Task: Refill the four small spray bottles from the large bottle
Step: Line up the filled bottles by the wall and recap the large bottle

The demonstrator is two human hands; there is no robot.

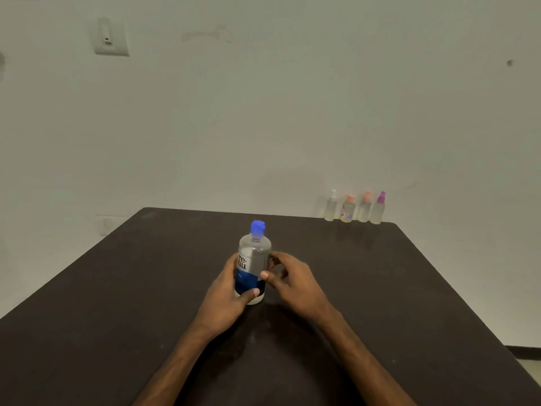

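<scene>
Item: large bottle (pixel 254 259), clear, blue-and-white label, blue cap (pixel 257 229) fitted. Location: centre of the dark bench (pixel 117 303), base on the surface. Orientation: upright, long axis vertical with a slight lean, cap uppermost, label turned toward the left. Left hand (pixel 227 300): grips the lower body, thumb (pixel 252 292) laid across the blue part of the label, fingers clamped round the bottle's left and far side. Right hand (pixel 295 284): thumb tip against the bottle's right side, fingers (pixel 276 259) bent just beside the shoulder; cannot tell whether they clasp it. Four small spray bottles, upright, in a close row at the bench's far right edge, against the wall (pixel 263 112): white-capped bottle (pixel 330 208), orange-capped flowered bottle (pixel 347 209), plain orange-capped bottle (pixel 364 208), purple-capped bottle (pixel 377 209). The row stands well apart from the large bottle, with bare bench between. Open surface also to the left, right and near side of the hands; left and right bench edges run off toward the viewer. Wall fitting: switch plate (pixel 111 38), upper left.
</scene>
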